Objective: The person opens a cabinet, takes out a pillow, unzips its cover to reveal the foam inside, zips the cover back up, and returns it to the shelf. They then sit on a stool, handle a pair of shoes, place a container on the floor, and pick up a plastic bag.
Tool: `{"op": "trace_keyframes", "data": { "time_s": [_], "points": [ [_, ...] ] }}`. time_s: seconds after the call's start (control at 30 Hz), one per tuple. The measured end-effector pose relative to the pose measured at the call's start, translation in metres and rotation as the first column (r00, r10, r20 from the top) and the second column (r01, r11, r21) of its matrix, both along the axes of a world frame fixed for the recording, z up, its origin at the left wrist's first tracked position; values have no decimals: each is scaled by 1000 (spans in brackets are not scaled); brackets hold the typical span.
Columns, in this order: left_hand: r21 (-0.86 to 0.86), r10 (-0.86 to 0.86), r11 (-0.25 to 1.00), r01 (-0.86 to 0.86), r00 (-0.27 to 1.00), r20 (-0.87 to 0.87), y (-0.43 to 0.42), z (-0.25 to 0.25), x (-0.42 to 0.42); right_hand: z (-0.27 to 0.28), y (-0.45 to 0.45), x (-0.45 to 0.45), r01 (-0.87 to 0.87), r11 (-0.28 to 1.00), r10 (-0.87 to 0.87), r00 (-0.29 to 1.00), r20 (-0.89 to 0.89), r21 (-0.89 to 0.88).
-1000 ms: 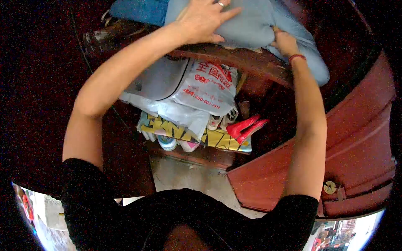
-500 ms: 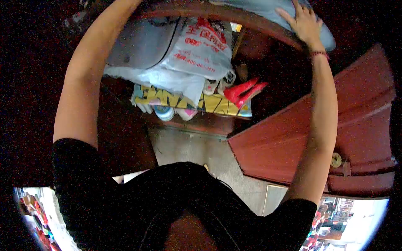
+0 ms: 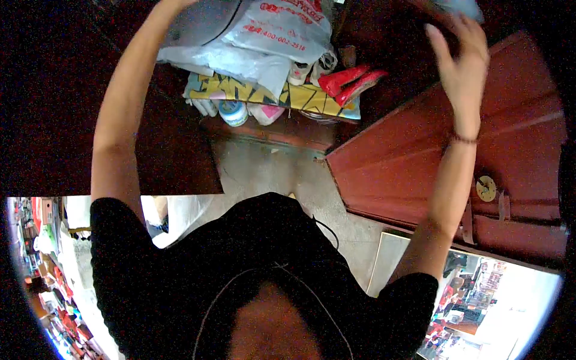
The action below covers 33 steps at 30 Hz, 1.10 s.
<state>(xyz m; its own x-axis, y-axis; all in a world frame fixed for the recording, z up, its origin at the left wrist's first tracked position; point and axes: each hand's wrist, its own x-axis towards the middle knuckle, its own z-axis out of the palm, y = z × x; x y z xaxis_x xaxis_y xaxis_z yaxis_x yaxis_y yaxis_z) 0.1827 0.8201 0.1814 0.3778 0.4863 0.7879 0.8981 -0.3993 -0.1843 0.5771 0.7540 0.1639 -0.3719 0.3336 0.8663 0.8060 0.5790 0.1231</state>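
Observation:
My left forearm [image 3: 129,90] reaches to the top edge, where the hand is cut off. My right hand [image 3: 467,75] is raised at the upper right, thumb apart from slightly blurred fingers, holding nothing I can see. Just above its fingertips lies a pale blue thing [image 3: 461,8], partly out of view. Between my arms, inside a dark cupboard, a white plastic bag [image 3: 279,27] with red print rests on more pale plastic. Red pointed shoes [image 3: 345,84] and light shoes [image 3: 302,72] are beside it, above a yellow patterned sheet or panel [image 3: 240,90].
Under the yellow pattern stands a white jar [image 3: 233,113] with a blue label. A reddish-brown door [image 3: 516,126] with a round brass-coloured fitting [image 3: 486,188] stands open at right. Grey floor [image 3: 276,171] shows below. Cluttered, bright surroundings appear at both lower corners.
My right hand has come off the pale blue thing and moved down and right. The view has shifted upward, so the cupboard contents sit higher and the shelf edge has left the frame.

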Motion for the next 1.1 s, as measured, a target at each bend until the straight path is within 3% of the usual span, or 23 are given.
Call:
{"op": "trace_keyframes", "data": {
  "time_s": [0.07,0.13,0.2,0.23,0.3,0.4,0.43,0.53,0.57,0.63,0.67,0.7,0.73,0.77,0.8,0.87,0.9,0.93,1.0,1.07,1.1],
  "points": [
    [-29,-17,999,20,995,96,-39,-21,20,-9,-36,24,119,989,-110,990,-90,92],
    [-29,-81,996,83,994,69,-78,-42,25,-18,-77,35,257,950,-217,952,-216,179],
    [83,-27,996,26,1000,4,-121,-54,33,-24,-112,58,337,891,-270,932,-243,304],
    [172,6,985,-16,998,56,-134,-61,30,-27,-129,88,375,840,-338,927,-163,393],
    [326,58,941,-90,993,106,-170,-65,16,-29,-167,117,404,786,-310,913,-266,468],
    [518,39,849,-103,990,133,-216,-51,-22,-23,-216,194,492,535,-477,847,-236,687],
    [592,30,800,-99,992,124,-228,-41,-32,-25,-229,213,583,458,-526,786,-324,671],
    [700,-73,710,-71,982,174,-259,-21,-82,-34,-248,240,672,644,-281,653,-704,366],
    [719,-121,692,-59,973,197,-268,-17,-100,-33,-251,244,704,692,-346,517,-783,160],
    [752,-117,655,-73,974,196,-280,-8,-125,-30,-249,231,689,704,-483,286,-828,-173],
    [747,-5,641,-175,973,232,-286,-3,-144,-29,-248,220,669,682,-546,199,-814,-294],
    [737,106,617,-275,958,268,-291,0,-162,-34,-252,237,623,696,-623,276,-732,-358],
    [705,78,638,-312,936,344,-289,-4,-166,-30,-250,215,526,749,-558,175,-811,-402],
    [669,52,658,-346,907,418,-288,-8,-169,-27,-250,196,506,772,-529,177,-830,-384],
    [619,-99,724,-305,842,530,-283,-16,-162,-24,-252,184,483,796,-499,182,-847,-365],
    [343,123,907,-244,933,337,-285,-9,-195,-22,-251,205,484,736,-579,88,-811,-473],
    [327,83,907,-264,875,477,-292,-11,-174,-51,-256,293,792,582,-789,495,-363,-185],
    [309,41,908,-282,796,604,-295,-12,-145,-50,-253,310,791,583,-789,498,-359,-184],
    [429,-27,883,-190,892,450,-284,-16,-158,-50,-248,328,672,700,-679,523,-515,-242],
    [338,-73,916,-218,736,673,-290,-20,-149,-51,-243,334,532,802,-557,502,-662,-271],
    [331,-69,918,-218,735,675,-293,-20,-143,-53,-242,334,458,845,-494,475,-728,-274]
  ]
}}
